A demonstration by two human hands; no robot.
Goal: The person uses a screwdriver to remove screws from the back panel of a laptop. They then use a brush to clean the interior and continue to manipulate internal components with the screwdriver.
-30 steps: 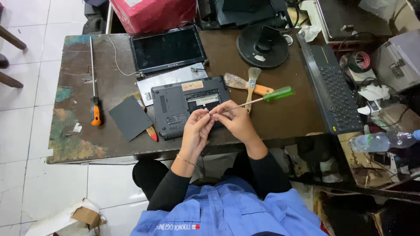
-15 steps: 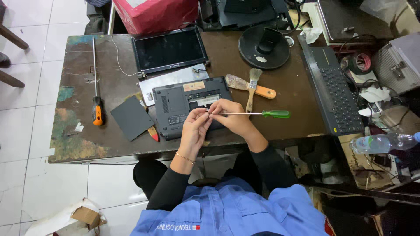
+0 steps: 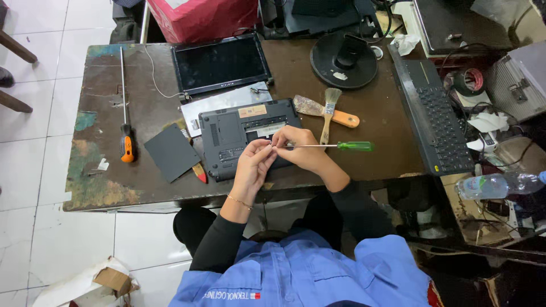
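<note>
The slim green-handled screwdriver has swung level, handle toward 3 o'clock; right hand pinches its shaft, left hand curls at the tip, over the dark grey upturned laptop base.

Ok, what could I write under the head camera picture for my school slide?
Both hands, left hand and right hand, pinch a green-handled screwdriver by its shaft over an upturned small laptop on a worn workbench.

free: bare table right of laptop; blocked: brush behind, black panel left
</note>
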